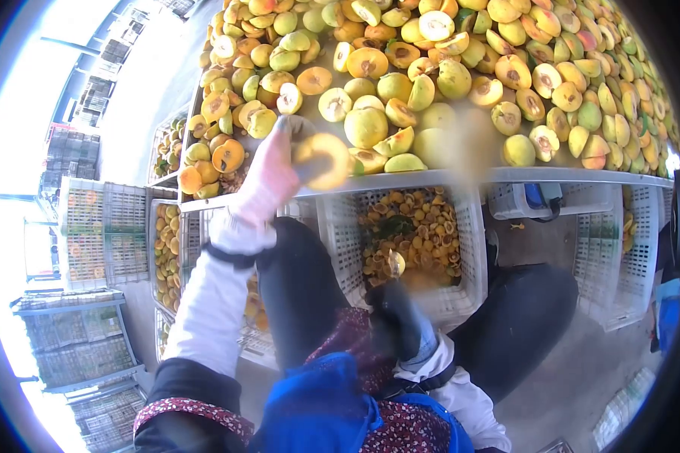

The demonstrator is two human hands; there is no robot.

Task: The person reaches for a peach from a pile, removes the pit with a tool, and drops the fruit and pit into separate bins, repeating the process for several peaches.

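My left hand point(268, 177), in a pinkish glove, is raised at the near edge of a table heaped with halved peaches. Its fingers are closed on a peach half point(326, 161), whose orange cut face is partly blurred. Lower down, my right hand point(404, 321) in a dark glove is over the near side of a white crate point(472, 249). Its fingers look bunched together, and what they hold, if anything, I cannot make out. Just beyond its fingertips appears a small pale yellow piece point(396, 263). Inside the crate lie many brownish-yellow fruit scraps point(412, 226).
The metal table edge point(536, 175) runs between the fruit heap and my knees. Other crates stand beneath it at right point(604, 249) and left point(166, 249), the left one holding fruit. Stacked crates point(102, 226) stand further left. A blurred smear covers part of the view.
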